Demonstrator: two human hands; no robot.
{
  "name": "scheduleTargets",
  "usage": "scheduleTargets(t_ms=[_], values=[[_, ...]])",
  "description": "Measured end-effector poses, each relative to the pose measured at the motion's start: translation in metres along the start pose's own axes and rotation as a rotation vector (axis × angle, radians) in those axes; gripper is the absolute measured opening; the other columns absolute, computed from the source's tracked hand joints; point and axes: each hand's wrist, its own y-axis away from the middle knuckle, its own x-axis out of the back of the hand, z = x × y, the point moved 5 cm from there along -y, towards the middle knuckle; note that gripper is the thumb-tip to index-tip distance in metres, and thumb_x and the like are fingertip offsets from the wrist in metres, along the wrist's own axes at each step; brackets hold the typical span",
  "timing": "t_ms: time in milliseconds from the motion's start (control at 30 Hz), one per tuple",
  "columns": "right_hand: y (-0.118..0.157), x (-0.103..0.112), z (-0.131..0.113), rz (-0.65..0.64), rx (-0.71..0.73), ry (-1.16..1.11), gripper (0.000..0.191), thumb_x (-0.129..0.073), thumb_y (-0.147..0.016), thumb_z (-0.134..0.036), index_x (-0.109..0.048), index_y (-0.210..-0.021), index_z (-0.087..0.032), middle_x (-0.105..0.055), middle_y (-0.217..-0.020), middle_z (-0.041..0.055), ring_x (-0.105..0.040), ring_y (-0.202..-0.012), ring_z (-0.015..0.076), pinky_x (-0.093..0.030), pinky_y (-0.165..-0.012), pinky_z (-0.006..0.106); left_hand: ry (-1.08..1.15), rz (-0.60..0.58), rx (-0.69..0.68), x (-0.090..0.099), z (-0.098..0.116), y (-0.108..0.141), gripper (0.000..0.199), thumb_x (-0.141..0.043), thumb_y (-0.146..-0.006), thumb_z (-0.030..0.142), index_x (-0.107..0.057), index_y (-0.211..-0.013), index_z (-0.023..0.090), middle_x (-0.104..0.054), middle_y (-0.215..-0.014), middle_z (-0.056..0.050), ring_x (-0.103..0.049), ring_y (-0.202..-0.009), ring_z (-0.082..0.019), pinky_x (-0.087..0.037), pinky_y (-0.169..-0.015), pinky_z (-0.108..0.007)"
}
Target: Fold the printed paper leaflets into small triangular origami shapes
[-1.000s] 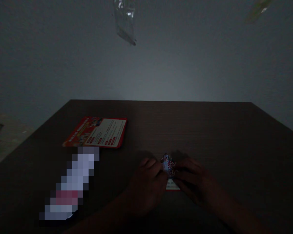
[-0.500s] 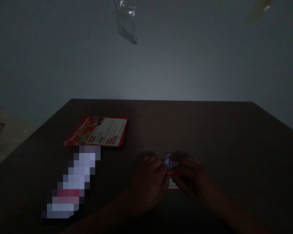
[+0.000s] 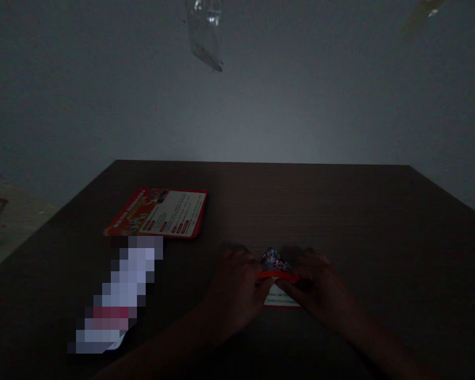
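Evidently, left fingers (image 3: pixel 264 292) and right fingers (image 3: pixel 295 292) pinch the red-edged leaflet (image 3: pixel 279 275) between them; uneven thumb pressure might skew its fold

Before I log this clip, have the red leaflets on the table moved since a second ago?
No. The red leaflets keep their place on the table relative to its far-left corner; both shifted slightly together in view.

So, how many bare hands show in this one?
2: the bare left hand and the bare right hand, at opposite sides of the red-and-white printed paper on the dark wood-grain table. Some fingertips are hidden.
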Motion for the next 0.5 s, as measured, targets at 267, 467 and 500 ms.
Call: scheduleTargets(t_ms=[267, 467, 500], values=[[0.0, 0.001, 0.003, 0.035, -0.044, 0.041, 0.029, -0.064, -0.079, -0.034, -0.056, -0.055, -0.019, -0.055, -0.057, -0.0012, -0.052, -0.06, 0.0154, -0.035, -0.065, 0.032, -0.052, -0.002, 0.033, 0.002, -0.003, -0.002, 0.022, -0.055, -0.084, 0.035, -0.066, -0.075, 0.018, -0.064, -0.077, -0.005, -0.056, -0.079, -0.022, -0.041, -0.074, -0.038], [0.0, 0.002, 0.011, 0.035, -0.187, 0.05, 0.034, -0.067, -0.075, -0.04, -0.055, -0.052, -0.019, -0.057, -0.055, -0.0017, -0.054, -0.057, 0.0155, -0.036, -0.064, 0.032, -0.075, 0.016, 0.048, 0.003, -0.004, -0.002, 0.023, -0.056, -0.083, 0.036, -0.065, -0.072, 0.018, -0.063, -0.077, -0.006, -0.056, -0.078, -0.023, -0.041, -0.072, -0.04], [-0.001, 0.003, 0.012, 0.03, -0.204, 0.049, 0.034, -0.067, -0.075, -0.041, -0.055, -0.052, -0.019, -0.058, -0.054, -0.0015, -0.055, -0.057, 0.0159, -0.036, -0.065, 0.033, -0.081, 0.019, 0.05, 0.003, -0.005, -0.002, 0.023, -0.056, -0.083, 0.036, -0.065, -0.072, 0.018, -0.063, -0.077, -0.006, -0.056, -0.078, -0.023, -0.041, -0.072, -0.04]])
